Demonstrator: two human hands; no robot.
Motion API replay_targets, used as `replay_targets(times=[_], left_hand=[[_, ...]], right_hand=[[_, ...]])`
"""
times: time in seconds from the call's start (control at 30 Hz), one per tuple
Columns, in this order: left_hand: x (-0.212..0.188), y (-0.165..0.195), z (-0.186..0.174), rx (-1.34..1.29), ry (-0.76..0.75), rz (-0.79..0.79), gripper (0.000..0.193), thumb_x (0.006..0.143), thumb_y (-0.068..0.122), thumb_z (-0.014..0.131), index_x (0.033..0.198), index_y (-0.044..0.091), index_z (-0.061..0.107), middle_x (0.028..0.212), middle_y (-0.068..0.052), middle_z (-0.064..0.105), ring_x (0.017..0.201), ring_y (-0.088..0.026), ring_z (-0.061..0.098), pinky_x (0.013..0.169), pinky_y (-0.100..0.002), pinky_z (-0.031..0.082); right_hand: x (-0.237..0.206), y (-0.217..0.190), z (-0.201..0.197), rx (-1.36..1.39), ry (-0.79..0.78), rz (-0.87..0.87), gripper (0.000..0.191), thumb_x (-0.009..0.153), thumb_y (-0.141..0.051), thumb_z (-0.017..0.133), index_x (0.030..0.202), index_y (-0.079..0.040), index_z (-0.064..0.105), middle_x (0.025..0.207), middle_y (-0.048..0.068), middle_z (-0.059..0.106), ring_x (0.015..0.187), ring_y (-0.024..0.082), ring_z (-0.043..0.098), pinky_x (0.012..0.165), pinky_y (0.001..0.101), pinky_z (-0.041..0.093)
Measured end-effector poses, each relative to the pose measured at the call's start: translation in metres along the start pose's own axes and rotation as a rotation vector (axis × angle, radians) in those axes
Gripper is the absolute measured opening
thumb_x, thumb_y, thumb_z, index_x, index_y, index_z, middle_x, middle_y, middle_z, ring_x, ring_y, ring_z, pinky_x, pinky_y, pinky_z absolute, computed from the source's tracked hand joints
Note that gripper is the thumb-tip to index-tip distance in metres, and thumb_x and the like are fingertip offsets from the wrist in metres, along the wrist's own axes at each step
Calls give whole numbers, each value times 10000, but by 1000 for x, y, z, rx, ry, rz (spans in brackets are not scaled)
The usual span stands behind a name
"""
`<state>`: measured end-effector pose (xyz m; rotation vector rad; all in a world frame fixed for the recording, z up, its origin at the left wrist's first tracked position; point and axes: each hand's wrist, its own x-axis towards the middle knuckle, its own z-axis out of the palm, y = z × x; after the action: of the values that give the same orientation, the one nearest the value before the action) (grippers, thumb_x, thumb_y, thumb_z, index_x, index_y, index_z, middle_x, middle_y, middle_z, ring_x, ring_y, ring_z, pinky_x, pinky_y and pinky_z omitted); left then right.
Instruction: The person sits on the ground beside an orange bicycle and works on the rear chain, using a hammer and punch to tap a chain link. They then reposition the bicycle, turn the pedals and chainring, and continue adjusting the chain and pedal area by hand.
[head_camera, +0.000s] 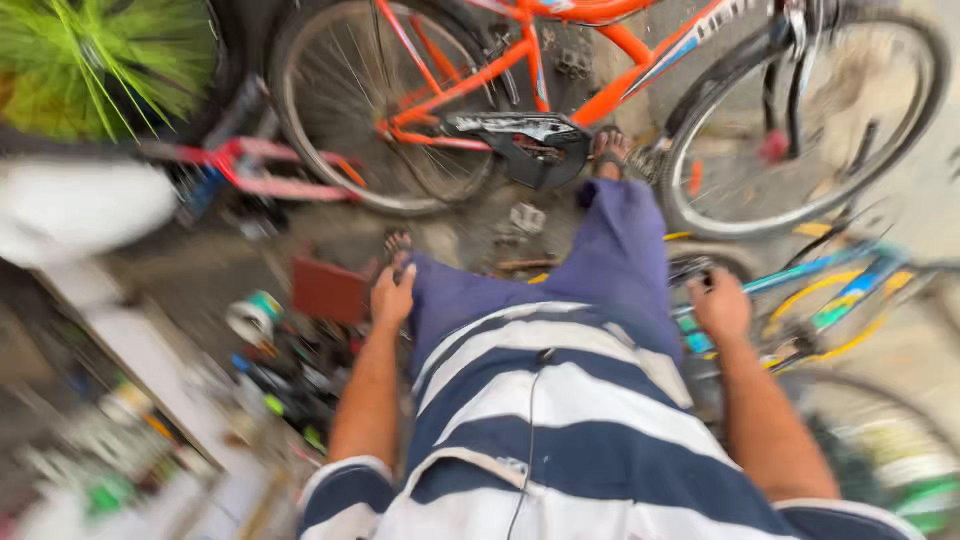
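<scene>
Head view, blurred by motion. At the upper left of the frame, a green spoked wheel is showing above a pink bicycle frame; below these, at the lower left, a heap of small tools and cans is lying on the ground beside a dark red box. Left of centre, the left hand is resting palm down on the person's left knee, fingers curled loosely over it and gripping no tool. Across the top centre, an orange bicycle is standing. Right of centre, the right hand is closing on a dark part of a blue and yellow bicycle lying at the right edge; which part cannot be told.
</scene>
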<state>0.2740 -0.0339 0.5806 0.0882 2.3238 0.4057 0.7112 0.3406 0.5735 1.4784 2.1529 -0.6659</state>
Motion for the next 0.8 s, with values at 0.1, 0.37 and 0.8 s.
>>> replay_targets(times=[0.1, 0.37, 0.8], left_hand=[[-6, 38, 32, -156, -30, -87, 491, 969, 426, 659, 1268, 38, 678, 1171, -172, 736, 1084, -294, 696, 947, -390, 524], [40, 43, 90, -852, -161, -376, 428, 1038, 434, 565, 1200, 48, 654, 1040, -37, 727, 936, -133, 676, 813, -281, 538], [241, 15, 236, -910, -56, -646, 600, 1023, 546, 524, 1328, 32, 579, 1102, -112, 682, 926, -212, 664, 799, -350, 552]], right_hand=[[45, 15, -9, 7, -30, -180, 541, 887, -373, 758, 1283, -18, 658, 1167, 260, 685, 1041, 451, 647, 872, 532, 518], [53, 32, -3, 53, -173, -117, 429, 932, -337, 711, 1241, -42, 672, 1120, 211, 713, 1058, 398, 672, 918, 491, 532], [288, 62, 63, -179, -189, 99, 698, 871, -495, 766, 1362, -34, 583, 1318, 274, 613, 1204, 437, 596, 994, 509, 486]])
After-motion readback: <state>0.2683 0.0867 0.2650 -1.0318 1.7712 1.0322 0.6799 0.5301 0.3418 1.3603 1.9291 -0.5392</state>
